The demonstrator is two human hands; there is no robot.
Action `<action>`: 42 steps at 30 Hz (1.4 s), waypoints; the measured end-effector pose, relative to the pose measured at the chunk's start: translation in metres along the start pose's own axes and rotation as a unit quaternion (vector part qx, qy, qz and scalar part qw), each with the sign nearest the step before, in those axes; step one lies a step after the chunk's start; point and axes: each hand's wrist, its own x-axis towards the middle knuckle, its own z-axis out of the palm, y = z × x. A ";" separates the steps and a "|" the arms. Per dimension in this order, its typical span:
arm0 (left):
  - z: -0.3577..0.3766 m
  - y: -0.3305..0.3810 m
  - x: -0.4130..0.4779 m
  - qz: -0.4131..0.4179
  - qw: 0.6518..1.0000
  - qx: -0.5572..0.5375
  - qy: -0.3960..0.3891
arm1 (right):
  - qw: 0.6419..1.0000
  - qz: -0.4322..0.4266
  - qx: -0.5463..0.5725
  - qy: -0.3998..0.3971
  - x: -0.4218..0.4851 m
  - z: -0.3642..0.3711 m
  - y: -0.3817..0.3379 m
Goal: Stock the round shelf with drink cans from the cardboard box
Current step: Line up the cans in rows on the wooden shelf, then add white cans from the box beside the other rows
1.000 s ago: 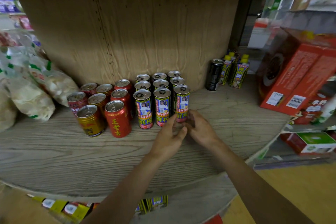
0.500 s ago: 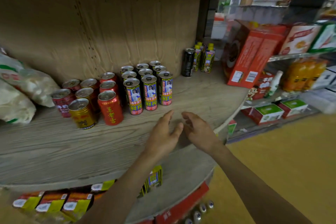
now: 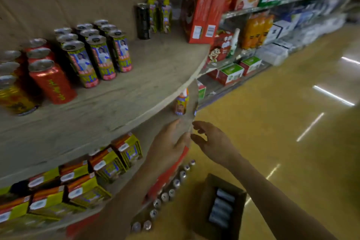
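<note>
**Clerk:** Fingers point(image 3: 172, 129), left hand point(image 3: 168, 147): condition?

**Checker:** Straight, loosely together, holding nothing. The hand hangs in front of the middle tier's edge. Contact cannot be told because of blur.

**Clerk:** Right hand point(image 3: 213, 142)?

**Checker:** Fingers relaxed, slightly bent and spread, empty. It is just beside the left hand, palms turned toward each other, with a narrow gap between.

**Clerk:** Box point(image 3: 206, 187)?

**Checker:** Cardboard, top open, on the floor point(image 3: 282, 122) beside the shelf's foot, below both hands. Cans point(image 3: 222, 208) lie inside in one row, on their sides. The count is unclear.

**Clerk:** Shelf point(image 3: 155, 76), top tier?

**Checker:** Round, wood-grain.
- Slim cans point(image 3: 101, 58): nine, upright, portrait labels, three rows of three near the back panel.
- Red cans point(image 3: 51, 84): upright, just left of the slim cans.
- Gold can point(image 3: 14, 97): far left, at the frame's edge.
- Black can point(image 3: 143, 21): at the back, right of the slim cans and apart from them.
- Bottles point(image 3: 160, 15): yellow caps, just beside the black can.
- Carton point(image 3: 204, 6): red, standing at the tier's right end.

**Clerk:** Lower tiers?

**Checker:**
- Packs point(image 3: 107, 163): yellow and red, in rows on the middle tier.
- Can tops point(image 3: 171, 191): a curved row along the bottom rim, between the shelf and the box.
</note>
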 end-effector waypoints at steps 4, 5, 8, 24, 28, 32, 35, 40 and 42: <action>0.042 -0.003 -0.007 -0.007 0.998 0.009 -0.057 | 0.999 0.050 -0.003 -0.012 -0.033 -0.001 0.035; 0.052 -0.002 -0.008 -0.011 0.997 0.011 -0.074 | 0.998 0.061 -0.004 -0.019 -0.040 -0.002 0.043; 0.081 -0.002 -0.007 -0.023 0.994 0.009 -0.107 | 0.995 0.090 0.007 -0.032 -0.054 -0.009 0.062; 0.280 -0.007 0.008 -0.189 0.976 0.030 -0.101 | 0.977 0.040 -0.006 -0.209 -0.051 -0.018 0.272; 0.327 -0.015 0.008 -0.243 0.967 0.025 -0.078 | 0.963 -0.002 -0.014 -0.270 -0.046 -0.009 0.323; 0.361 -0.035 0.004 -0.294 0.952 0.014 -0.077 | 0.963 0.022 0.008 -0.269 -0.045 0.010 0.360; 0.385 -0.066 -0.002 -0.337 0.938 -0.011 -0.086 | 0.943 0.067 0.006 -0.325 -0.049 0.046 0.394; 0.441 -0.154 -0.014 -0.386 0.917 -0.015 -0.097 | 0.926 0.121 0.008 -0.359 -0.057 0.124 0.455; 0.470 -0.202 -0.019 -0.397 0.912 -0.014 -0.102 | 0.921 0.136 0.010 -0.366 -0.061 0.165 0.484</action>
